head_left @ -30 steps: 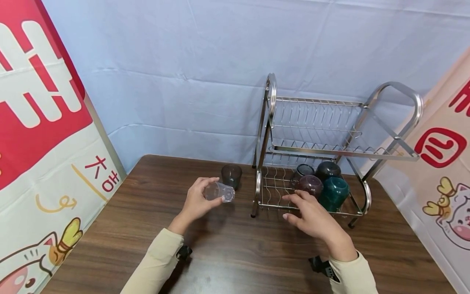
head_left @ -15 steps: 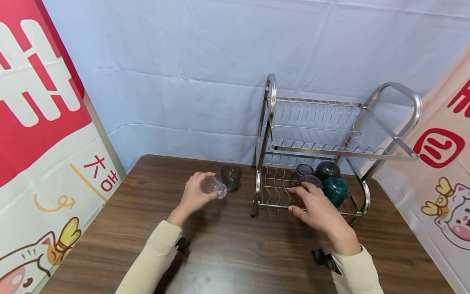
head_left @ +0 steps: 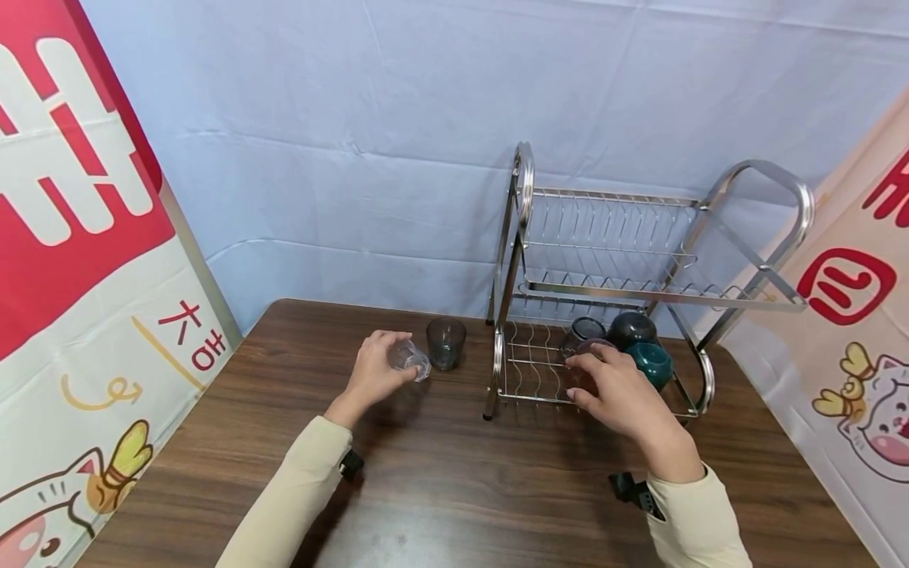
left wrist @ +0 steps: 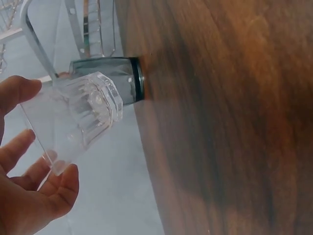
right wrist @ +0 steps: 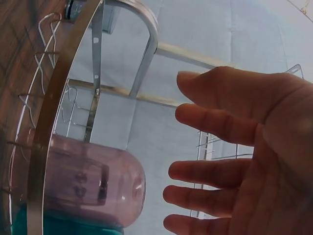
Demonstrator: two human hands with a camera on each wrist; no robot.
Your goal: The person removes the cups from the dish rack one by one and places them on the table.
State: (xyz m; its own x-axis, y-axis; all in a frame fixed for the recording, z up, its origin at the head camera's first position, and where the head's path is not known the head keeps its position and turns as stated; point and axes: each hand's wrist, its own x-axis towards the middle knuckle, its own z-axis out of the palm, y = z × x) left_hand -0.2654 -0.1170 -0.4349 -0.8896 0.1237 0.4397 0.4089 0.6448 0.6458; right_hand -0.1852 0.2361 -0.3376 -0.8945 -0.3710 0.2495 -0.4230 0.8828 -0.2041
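Note:
My left hand (head_left: 376, 369) pinches a clear glass cup (head_left: 410, 360) near its rim, thumb on one side and fingers on the other. In the left wrist view the clear cup (left wrist: 93, 107) is tilted, its faceted base pointing towards the tabletop and apart from it. Beside it a grey tinted glass (head_left: 446, 345) stands upright on the table. My right hand (head_left: 621, 390) hovers at the front of the dish rack's lower tier with fingers extended, holding nothing. Nearest to it is an upside-down pink-purple glass (right wrist: 98, 181), mostly hidden by the hand in the head view.
A two-tier metal dish rack (head_left: 525, 229) stands at the back right of the wooden table (head_left: 440, 489). On its lower tier are also a teal glass (head_left: 652, 363), a dark glass (head_left: 630, 330) and a grey glass (head_left: 585, 331). A pale cloth (head_left: 341, 158) hangs behind.
My left hand has drawn the clear cup slightly left, its base now turned more downward. The right hand has shifted a little right, over the pink-purple glass in the head view.

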